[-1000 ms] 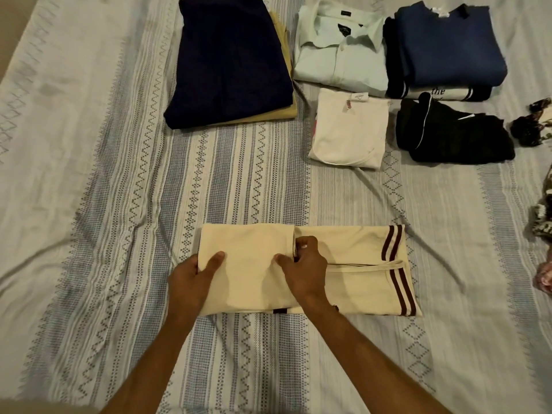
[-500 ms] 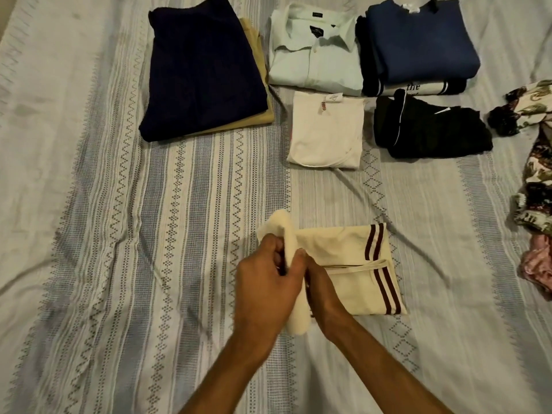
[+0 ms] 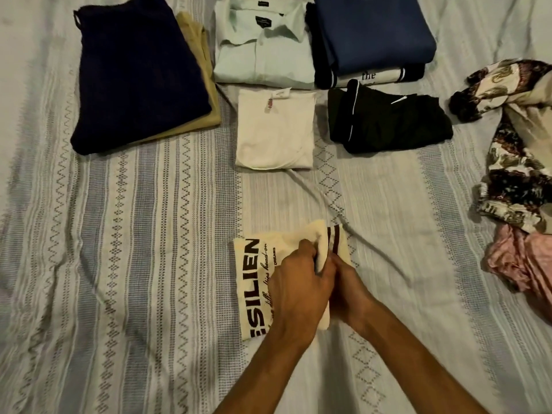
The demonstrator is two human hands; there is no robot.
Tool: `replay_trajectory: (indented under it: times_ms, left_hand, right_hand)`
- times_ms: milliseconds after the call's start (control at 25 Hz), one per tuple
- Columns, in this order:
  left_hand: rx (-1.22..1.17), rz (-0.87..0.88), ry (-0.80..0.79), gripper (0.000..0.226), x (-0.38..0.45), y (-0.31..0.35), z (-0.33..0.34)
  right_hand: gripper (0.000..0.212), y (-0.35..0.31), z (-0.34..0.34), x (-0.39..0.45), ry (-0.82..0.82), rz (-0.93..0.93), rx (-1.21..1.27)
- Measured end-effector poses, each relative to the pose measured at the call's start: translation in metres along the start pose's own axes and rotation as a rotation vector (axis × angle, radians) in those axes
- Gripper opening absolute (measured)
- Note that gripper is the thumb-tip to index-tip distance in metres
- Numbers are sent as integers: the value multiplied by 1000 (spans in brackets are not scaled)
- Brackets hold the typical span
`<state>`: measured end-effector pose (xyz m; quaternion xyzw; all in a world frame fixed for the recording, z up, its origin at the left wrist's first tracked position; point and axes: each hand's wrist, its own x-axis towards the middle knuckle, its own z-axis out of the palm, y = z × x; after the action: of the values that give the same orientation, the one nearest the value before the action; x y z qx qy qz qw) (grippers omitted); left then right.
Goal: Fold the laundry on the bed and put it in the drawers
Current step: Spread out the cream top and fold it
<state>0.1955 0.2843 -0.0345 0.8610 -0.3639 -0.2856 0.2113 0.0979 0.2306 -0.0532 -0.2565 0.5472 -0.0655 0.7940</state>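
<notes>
Hands: left hand (image 3: pixel 294 286) and right hand (image 3: pixel 348 289) meet over the cream T-shirt (image 3: pixel 254 282), fingers of both closed on its folded edge.
Cream T-shirt: on the bed (image 3: pixel 134 264), toward the near edge, black lettering up, maroon stripes at its far right.
Right edge: unfolded patterned clothes (image 3: pixel 513 174).
Far edge: folded white top (image 3: pixel 276 132), black garment (image 3: pixel 394 127), navy trousers (image 3: pixel 134 73), pale shirt (image 3: pixel 263 52), blue sweater (image 3: pixel 373 34).
</notes>
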Motion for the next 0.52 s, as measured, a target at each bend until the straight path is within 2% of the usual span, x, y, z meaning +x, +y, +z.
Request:
replay_trajectory:
  times_ms: [80,160,240,320,360,400,520]
  left_hand:
    - [-3,10,-54,39,1,3,9]
    - [-114,28,-53,40,-1,-1,10]
    - [-255,12,123,25,0,-21,4]
    - [-281,-98,338,37,1,-53,-10]
    - [-292,-199,371,41,0,-69,-18]
    - [-341,-309,336,40,0,-83,-24]
    - [-564,-496,29,21,-3,-118,-36]
  right_hand:
    - [44,-8,-20,-1,10,-50,-17]
    - [43,-17,-36,-5,-22,-128,-134]
    - [26,-16,-45,2,77,-217,-326]
    - [14,-9,-49,14,255,-334,-509]
    - [12,-6,-52,19,320,-378,-561]
    - [11,-2,-55,26,365,-412,-586]
    - [15,5,-57,35,476,-440,-616]
